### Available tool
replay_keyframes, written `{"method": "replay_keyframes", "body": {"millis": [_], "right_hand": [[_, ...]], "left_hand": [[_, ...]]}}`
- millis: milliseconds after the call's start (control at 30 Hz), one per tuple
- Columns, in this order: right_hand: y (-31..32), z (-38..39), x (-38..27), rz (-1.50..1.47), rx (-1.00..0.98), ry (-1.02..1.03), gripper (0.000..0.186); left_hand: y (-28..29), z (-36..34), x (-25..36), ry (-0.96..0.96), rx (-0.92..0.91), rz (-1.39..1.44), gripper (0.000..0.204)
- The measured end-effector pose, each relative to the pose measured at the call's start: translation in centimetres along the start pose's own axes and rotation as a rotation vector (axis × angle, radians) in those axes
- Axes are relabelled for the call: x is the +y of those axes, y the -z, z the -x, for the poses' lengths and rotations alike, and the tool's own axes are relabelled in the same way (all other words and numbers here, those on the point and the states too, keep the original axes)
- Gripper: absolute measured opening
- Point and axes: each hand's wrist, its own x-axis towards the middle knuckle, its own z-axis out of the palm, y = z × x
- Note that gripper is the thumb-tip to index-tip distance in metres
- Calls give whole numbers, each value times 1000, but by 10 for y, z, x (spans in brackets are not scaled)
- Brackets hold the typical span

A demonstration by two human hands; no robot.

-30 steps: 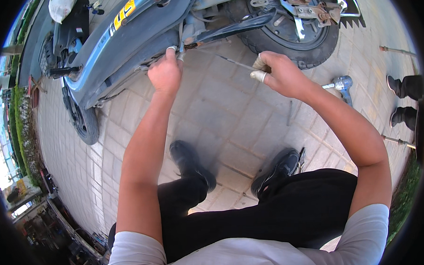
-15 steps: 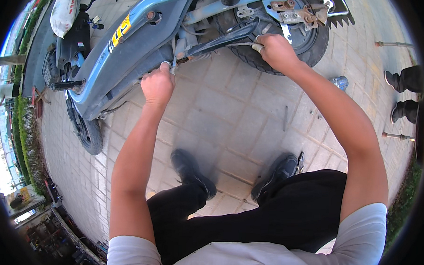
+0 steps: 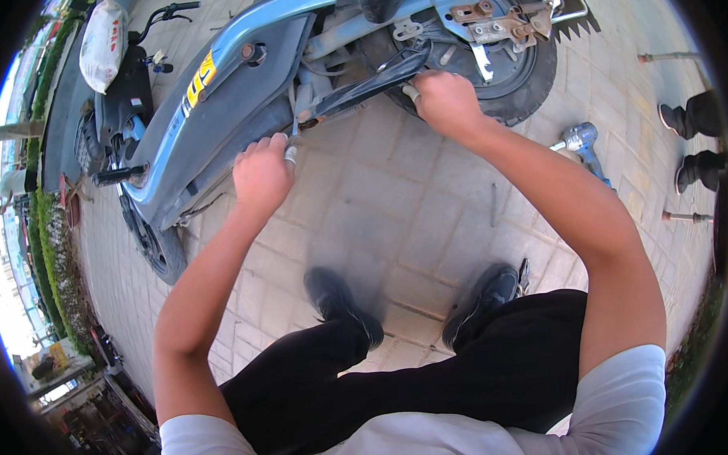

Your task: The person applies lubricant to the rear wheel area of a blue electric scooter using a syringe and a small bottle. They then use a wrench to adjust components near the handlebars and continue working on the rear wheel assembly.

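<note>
A blue and grey scooter stretches across the top of the view. My left hand is closed around a thin-shafted tool with a pale grip, its shaft pointing up at the scooter's underside. Beside the rear wheel, my right hand is closed, with a pale, short, rounded end showing by the thumb; what it belongs to is hidden. Between my hands runs a dark bar, likely the stand, with its left end close to the left hand's tool. An open-ended wrench sits against the rear hub.
A blue and grey cordless power tool lies on the paving beyond my right forearm. A thin rod lies on the bricks, and a metal tool by my right shoe. Another scooter with a white sack stands at the left. Someone's shoes show at right.
My left hand has moved down, away from the scooter's underside. My right hand has shifted left and slightly down, uncovering more of the wrench. The view has moved, and more of the power tool shows.
</note>
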Motion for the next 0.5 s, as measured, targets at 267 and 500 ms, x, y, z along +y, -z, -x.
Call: {"method": "replay_keyframes", "body": {"millis": [267, 500], "right_hand": [[12, 10, -8, 251, 79, 123, 18], [-4, 61, -91, -601, -292, 12, 31]], "left_hand": [[18, 2, -23, -182, -70, 152, 11], [24, 22, -36, -103, -45, 378, 8]]}}
